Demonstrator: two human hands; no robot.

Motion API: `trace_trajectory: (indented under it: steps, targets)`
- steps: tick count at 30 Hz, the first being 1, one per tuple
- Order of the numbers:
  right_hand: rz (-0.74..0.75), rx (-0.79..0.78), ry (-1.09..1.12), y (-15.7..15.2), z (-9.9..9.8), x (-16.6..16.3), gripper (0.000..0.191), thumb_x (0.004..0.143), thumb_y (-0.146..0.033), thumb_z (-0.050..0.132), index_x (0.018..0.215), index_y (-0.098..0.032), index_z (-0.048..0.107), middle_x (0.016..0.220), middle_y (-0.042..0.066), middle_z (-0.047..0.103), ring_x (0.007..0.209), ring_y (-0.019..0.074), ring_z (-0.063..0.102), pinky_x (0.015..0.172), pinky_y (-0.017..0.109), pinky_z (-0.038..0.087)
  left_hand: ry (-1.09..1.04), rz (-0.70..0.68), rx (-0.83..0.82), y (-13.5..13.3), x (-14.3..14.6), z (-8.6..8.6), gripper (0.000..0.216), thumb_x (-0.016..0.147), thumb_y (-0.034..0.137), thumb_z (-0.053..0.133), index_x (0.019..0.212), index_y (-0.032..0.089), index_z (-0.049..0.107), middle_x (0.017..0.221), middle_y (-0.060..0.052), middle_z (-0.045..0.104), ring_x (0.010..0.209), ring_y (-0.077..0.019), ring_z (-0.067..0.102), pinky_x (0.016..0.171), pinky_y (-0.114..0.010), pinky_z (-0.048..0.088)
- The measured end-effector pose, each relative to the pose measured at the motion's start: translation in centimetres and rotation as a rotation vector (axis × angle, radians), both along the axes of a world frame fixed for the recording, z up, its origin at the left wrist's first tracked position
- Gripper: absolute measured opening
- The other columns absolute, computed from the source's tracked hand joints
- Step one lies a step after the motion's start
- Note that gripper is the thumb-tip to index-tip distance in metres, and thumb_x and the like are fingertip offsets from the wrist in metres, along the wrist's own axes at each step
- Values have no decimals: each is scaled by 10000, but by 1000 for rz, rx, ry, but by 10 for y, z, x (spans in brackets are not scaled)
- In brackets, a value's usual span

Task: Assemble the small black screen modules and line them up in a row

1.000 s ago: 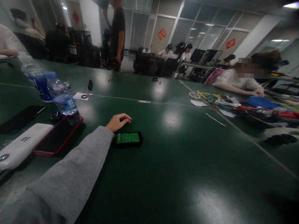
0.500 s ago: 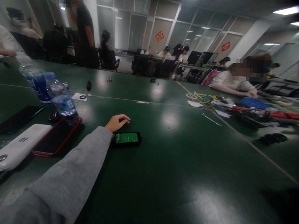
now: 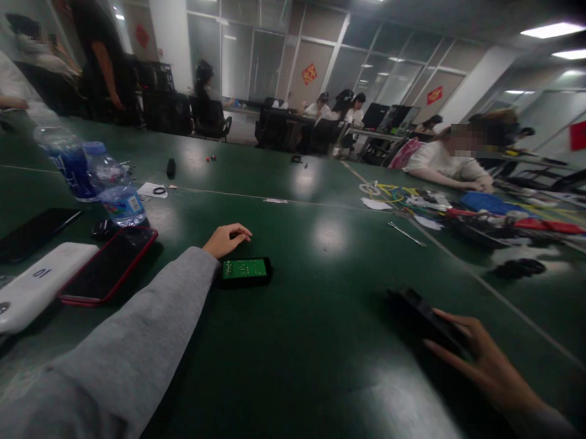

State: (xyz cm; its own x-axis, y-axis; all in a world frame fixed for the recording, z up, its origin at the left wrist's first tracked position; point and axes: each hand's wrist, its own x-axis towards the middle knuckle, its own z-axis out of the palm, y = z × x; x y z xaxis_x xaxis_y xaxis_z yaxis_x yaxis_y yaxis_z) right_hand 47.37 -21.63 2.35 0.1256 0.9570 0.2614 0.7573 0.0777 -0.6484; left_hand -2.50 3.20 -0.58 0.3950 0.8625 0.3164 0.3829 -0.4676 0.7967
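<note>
My left hand [image 3: 224, 239] rests on the green table [image 3: 315, 352] with its fingers curled loosely and nothing in them, just behind a small black tray holding a green circuit board [image 3: 244, 269]. My grey sleeve runs back toward me. At the lower right my right hand [image 3: 484, 364] grips a flat black object [image 3: 423, 316], its fingers laid along it, low over the table.
Left of my arm lie a red-cased phone [image 3: 108, 265], a white power bank [image 3: 24, 294], a black phone [image 3: 24, 233] and water bottles [image 3: 115, 187]. Cables and tools [image 3: 470, 212] clutter the right side where a person sits. Other people stand and sit farther back.
My right hand has come into view at the lower right holding a black object. My left hand has stayed put. A standing person at the back has walked left.
</note>
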Motion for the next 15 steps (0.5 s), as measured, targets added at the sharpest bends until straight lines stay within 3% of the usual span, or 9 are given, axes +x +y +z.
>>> trace_trajectory:
  steps: [3,6,8,11,15]
  targets:
    - [347,-161,96,39,-15,-64,555,789,-487,702,1250,-303,453,1229,130,520,1127,320,536,953,528,454,4,-3,3,0,0,-1,161,846,224,565,965,189,668,902,-39,724,895,-166,673,909,-396,493]
    - [657,-138,128,65,-10,-149,482,841,-387,660,1264,-294,448,1282,83,451,1213,283,448,1035,539,375,3,-3,11,0,1,-1,161,847,226,561,962,187,667,897,-40,725,890,-168,674,901,-395,494]
    - [778,-104,124,74,-1,-195,462,853,-339,646,1274,-306,459,1247,66,440,1190,258,442,1017,503,397,3,0,18,0,2,-1,160,847,227,558,956,185,667,892,-40,726,882,-169,674,893,-392,496]
    - [806,-79,54,79,8,-238,469,848,-301,659,1279,-344,480,1202,56,410,1147,246,430,979,470,428,6,-2,28,-1,2,0,159,847,229,555,950,189,669,887,-39,728,882,-170,673,891,-388,495]
    - [693,5,-62,83,6,-259,639,765,-371,761,1320,-388,445,1252,60,332,1195,286,363,1011,510,388,3,-3,30,-2,3,1,166,847,233,551,953,185,670,886,-39,730,876,-172,674,886,-375,494]
